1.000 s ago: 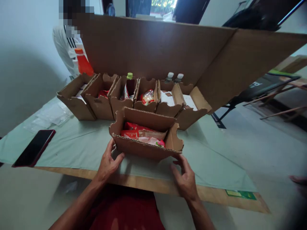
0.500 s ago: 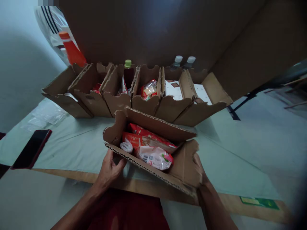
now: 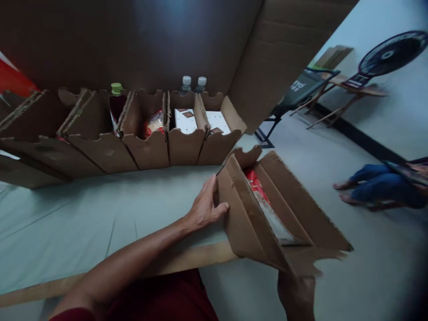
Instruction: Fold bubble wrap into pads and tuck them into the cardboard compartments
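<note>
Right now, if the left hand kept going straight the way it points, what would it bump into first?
The tilted cardboard box. The left hand seems to touch its side with the thumb; some fingertips are hidden, so exact contact is unclear.

Blurred lettering [image 3: 297, 85] on the dark panel [image 3: 294, 96] cannot be read

Cardboard panel [image 3: 187, 40] upright at back. White-capped bottles [image 3: 186, 83], a pair, just in front of it; green-capped bottle [image 3: 116, 89] farther left. Red object [image 3: 15, 80] cut off by left edge. At right, black fan [image 3: 388, 54] on wooden stand [image 3: 372, 90]; dark object [image 3: 292, 96] with white lettering beside stand. Person's legs [image 3: 384, 183] in blue near right edge, feet on pale floor [image 3: 368, 249]. Dark strip [image 3: 354, 133] along foot of wall [image 3: 406, 116].
</note>
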Demonstrator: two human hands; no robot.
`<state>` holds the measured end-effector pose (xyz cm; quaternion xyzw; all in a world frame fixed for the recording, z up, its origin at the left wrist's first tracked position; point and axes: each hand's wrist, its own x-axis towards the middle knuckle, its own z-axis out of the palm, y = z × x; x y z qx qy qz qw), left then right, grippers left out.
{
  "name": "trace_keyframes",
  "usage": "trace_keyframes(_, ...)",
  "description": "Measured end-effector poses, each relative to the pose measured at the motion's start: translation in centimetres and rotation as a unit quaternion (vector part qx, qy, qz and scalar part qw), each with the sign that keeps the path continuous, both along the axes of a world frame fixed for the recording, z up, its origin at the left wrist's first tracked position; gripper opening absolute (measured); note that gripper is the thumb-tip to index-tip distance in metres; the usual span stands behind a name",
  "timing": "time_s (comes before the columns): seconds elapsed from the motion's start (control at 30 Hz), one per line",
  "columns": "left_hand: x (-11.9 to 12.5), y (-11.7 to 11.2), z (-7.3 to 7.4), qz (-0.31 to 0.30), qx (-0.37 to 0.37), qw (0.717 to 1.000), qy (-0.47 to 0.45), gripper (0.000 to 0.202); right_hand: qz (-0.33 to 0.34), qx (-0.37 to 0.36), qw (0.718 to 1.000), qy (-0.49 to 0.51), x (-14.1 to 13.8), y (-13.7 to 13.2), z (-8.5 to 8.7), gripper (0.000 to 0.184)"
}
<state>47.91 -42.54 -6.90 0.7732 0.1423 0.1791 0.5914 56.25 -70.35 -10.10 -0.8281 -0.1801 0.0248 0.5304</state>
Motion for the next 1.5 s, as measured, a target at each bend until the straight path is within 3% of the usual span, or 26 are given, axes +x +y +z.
trace_keyframes(0.1, 1.7, -2.0, -0.7, -0.083, -0.02, 0.996, -0.005, 0.09, -0.032, 0.015, 0.999, 0.004, 0.0, -0.4, -0.2, 0.055)
trace_keyframes(0.23, 0.3, -3.4, -1.2, -0.159, 0.018, 0.987, 0.016, 0.081, -0.003, 0.048, 0.998, 0.028, 3.5, 2.5, 0.4, 0.055)
trace_keyframes(0.4, -2.9, -3.3, -1.8, -0.128, 0.056, 0.99, 0.029, 0.065, 0.055, 0.087, 0.994, 0.03, 11.1, 6.8, 1.7, 0.063)
trace_keyframes(0.6, -4.0, -2.6, -2.6, -0.109, -0.019, 0.994, 0.01, 0.051, 0.115, 0.118, 0.986, -0.012, 19.5, 13.5, 1.6, 0.065)
trace_keyframes(0.83, -3.6, -2.7, -3.2, -0.106, -0.019, 0.994, -0.025, 0.049, 0.148, 0.122, 0.981, -0.03, 24.0, 19.4, 1.2, 0.072)
trace_keyframes(1.0, -3.7, -2.9, -3.4, -0.108, -0.016, 0.994, -0.019, 0.048, 0.135, 0.113, 0.983, -0.046, 24.2, 20.5, 0.8, 0.068)
trace_keyframes(1.13, -3.6, -2.9, -3.5, -0.102, -0.021, 0.994, -0.019, 0.048, 0.098, 0.105, 0.987, -0.073, 23.6, 19.7, 1.2, 0.06)
trace_keyframes(1.2, -3.5, -2.9, -3.4, -0.104, -0.025, 0.994, -0.015, 0.049, 0.055, 0.112, 0.987, -0.103, 22.6, 18.9, 2.2, 0.052)
trace_keyframes(1.3, -3.5, -2.8, -3.3, -0.107, -0.022, 0.994, -0.015, 0.049, 0.005, 0.13, 0.979, -0.157, 19.5, 18.0, 5.0, 0.038)
trace_keyframes(1.4, -3.5, -2.8, -3.2, -0.105, -0.017, 0.994, -0.018, 0.049, 0.102, 0.108, 0.967, -0.205, 14.9, 18.8, 8.7, 0.034)
trace_keyframes(1.5, -3.6, -2.8, -3.2, -0.101, -0.015, 0.994, -0.031, 0.048, 0.229, -0.006, 0.945, -0.232, 11.3, 21.7, 12.1, 0.051)
